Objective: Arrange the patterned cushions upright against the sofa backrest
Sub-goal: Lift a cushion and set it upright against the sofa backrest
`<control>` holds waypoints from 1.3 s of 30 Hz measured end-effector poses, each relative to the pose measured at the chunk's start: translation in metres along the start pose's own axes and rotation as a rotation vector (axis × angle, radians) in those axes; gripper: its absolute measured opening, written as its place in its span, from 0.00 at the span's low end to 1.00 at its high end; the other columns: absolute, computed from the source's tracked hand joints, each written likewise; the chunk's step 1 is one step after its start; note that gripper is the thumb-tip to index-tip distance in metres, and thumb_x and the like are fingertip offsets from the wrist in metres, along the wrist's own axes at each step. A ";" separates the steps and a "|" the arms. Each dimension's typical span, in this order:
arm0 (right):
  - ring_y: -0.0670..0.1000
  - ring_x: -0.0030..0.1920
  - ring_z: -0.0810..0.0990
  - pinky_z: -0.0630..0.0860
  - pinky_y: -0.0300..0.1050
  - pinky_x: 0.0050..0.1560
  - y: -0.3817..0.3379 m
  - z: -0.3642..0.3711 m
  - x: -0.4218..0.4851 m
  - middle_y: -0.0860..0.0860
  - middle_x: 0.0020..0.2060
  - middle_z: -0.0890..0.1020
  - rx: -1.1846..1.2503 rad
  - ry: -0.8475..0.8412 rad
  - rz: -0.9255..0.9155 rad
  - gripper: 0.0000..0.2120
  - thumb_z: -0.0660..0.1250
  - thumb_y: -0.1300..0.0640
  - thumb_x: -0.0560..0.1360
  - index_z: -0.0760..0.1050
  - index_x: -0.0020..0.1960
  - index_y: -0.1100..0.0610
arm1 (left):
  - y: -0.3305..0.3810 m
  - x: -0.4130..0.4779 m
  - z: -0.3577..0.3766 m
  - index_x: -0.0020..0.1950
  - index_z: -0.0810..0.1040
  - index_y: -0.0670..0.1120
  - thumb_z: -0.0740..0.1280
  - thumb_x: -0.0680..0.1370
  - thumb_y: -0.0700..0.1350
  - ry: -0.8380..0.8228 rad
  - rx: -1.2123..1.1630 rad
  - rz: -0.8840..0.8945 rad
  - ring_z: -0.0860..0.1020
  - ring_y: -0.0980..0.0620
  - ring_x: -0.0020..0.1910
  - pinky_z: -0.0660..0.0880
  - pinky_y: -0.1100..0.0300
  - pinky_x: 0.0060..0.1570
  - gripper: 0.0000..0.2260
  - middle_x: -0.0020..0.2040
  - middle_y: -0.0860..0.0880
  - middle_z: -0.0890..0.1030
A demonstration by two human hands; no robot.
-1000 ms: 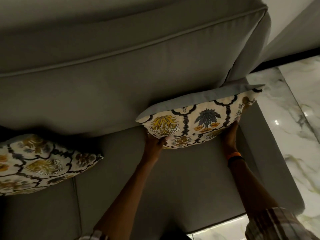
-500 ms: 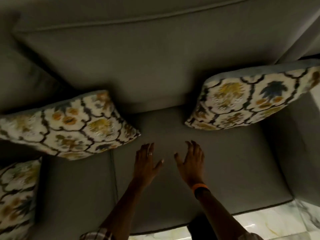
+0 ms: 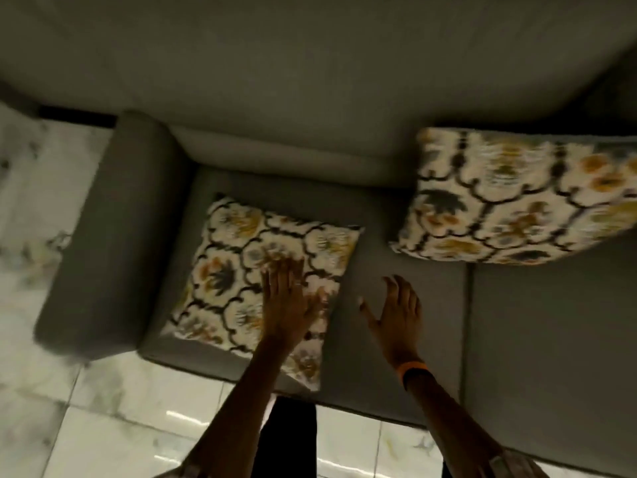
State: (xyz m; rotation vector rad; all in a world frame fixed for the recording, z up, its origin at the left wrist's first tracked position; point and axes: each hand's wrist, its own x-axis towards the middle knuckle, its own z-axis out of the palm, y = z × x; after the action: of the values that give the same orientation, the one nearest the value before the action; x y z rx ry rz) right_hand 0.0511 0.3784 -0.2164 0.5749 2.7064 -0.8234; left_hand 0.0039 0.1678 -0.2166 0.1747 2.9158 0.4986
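Note:
A patterned cushion (image 3: pixel 241 267) with yellow and dark flowers lies flat on the left end of the grey sofa seat (image 3: pixel 389 326). My left hand (image 3: pixel 287 301) hovers over its right part, fingers spread, holding nothing. Just right of that cushion, my right hand (image 3: pixel 396 315), with an orange wristband, is spread above the bare seat. A second patterned cushion (image 3: pixel 510 198) leans against the sofa backrest (image 3: pixel 293 74) at the upper right, partly cut off by the frame edge.
The sofa's left armrest (image 3: pixel 107 229) borders the flat cushion. White marble floor (image 3: pixel 113 426) runs in front of the sofa and to its left. A seam (image 3: pixel 468 339) divides two seat cushions right of my right hand.
The view has swung left along the sofa. Both hands let go of the right-hand cushion, left leaning on the backrest, and now reach over the flat cushion at the left end.

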 end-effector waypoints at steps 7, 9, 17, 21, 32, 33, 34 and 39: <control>0.58 0.45 0.83 0.84 0.57 0.42 -0.111 0.093 0.038 0.47 0.65 0.75 0.634 -0.061 0.359 0.51 0.74 0.29 0.70 0.53 0.84 0.44 | -0.181 0.022 -0.057 0.81 0.53 0.47 0.68 0.74 0.64 -0.041 -0.409 -0.624 0.65 0.33 0.75 0.65 0.34 0.71 0.43 0.78 0.36 0.63; 0.45 0.29 0.75 0.72 0.39 0.25 -0.123 0.104 0.041 0.55 0.56 0.82 0.792 -0.057 0.467 0.50 0.75 0.31 0.70 0.55 0.83 0.43 | -0.210 0.034 -0.059 0.82 0.49 0.49 0.70 0.73 0.64 -0.180 -0.730 -0.791 0.67 0.33 0.74 0.69 0.36 0.70 0.47 0.79 0.38 0.64; 0.74 0.45 0.83 0.85 0.68 0.40 -0.174 0.069 0.029 0.54 0.57 0.89 0.975 0.006 0.345 0.24 0.76 0.44 0.77 0.75 0.70 0.43 | -0.222 0.049 -0.099 0.71 0.71 0.59 0.79 0.62 0.65 -0.318 -1.151 -0.614 0.78 0.49 0.65 0.77 0.44 0.64 0.40 0.67 0.51 0.79; 0.51 0.44 0.86 0.77 0.36 0.27 -0.209 0.036 0.046 0.54 0.61 0.86 0.924 0.078 0.171 0.34 0.79 0.48 0.73 0.70 0.75 0.51 | -0.231 0.081 -0.132 0.68 0.71 0.65 0.83 0.62 0.53 -0.201 -1.191 -0.499 0.81 0.62 0.59 0.82 0.54 0.57 0.38 0.62 0.58 0.81; 0.49 0.72 0.79 0.77 0.51 0.72 -0.262 0.043 0.131 0.54 0.72 0.79 0.877 -0.104 -0.010 0.47 0.83 0.52 0.65 0.66 0.79 0.57 | -0.232 0.185 -0.174 0.80 0.53 0.52 0.84 0.64 0.54 -0.122 -1.119 -0.480 0.69 0.47 0.75 0.70 0.40 0.71 0.54 0.78 0.50 0.66; 0.50 0.72 0.79 0.78 0.49 0.71 -0.264 0.045 0.131 0.55 0.72 0.79 0.889 -0.084 0.001 0.48 0.83 0.51 0.64 0.66 0.79 0.59 | -0.228 0.187 -0.175 0.78 0.58 0.52 0.82 0.66 0.52 -0.122 -1.131 -0.468 0.71 0.47 0.73 0.72 0.42 0.70 0.47 0.76 0.51 0.69; 0.51 0.72 0.79 0.78 0.48 0.71 -0.266 0.047 0.130 0.55 0.72 0.79 0.896 -0.072 0.011 0.50 0.83 0.49 0.63 0.65 0.79 0.59 | -0.224 0.187 -0.174 0.73 0.63 0.53 0.80 0.70 0.49 -0.097 -1.133 -0.471 0.72 0.47 0.72 0.73 0.44 0.68 0.38 0.73 0.52 0.71; 0.57 0.73 0.77 0.75 0.59 0.74 -0.263 0.064 0.131 0.58 0.73 0.78 0.902 -0.122 0.066 0.47 0.82 0.53 0.68 0.63 0.79 0.59 | -0.231 0.173 -0.157 0.73 0.63 0.60 0.82 0.68 0.53 0.024 -1.051 -0.606 0.76 0.52 0.67 0.78 0.41 0.63 0.40 0.70 0.57 0.74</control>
State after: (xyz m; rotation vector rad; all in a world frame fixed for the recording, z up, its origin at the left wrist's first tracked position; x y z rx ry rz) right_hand -0.1735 0.1797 -0.1886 0.7289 2.0723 -1.9804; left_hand -0.2158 -0.0732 -0.1755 -0.7996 2.1399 1.7266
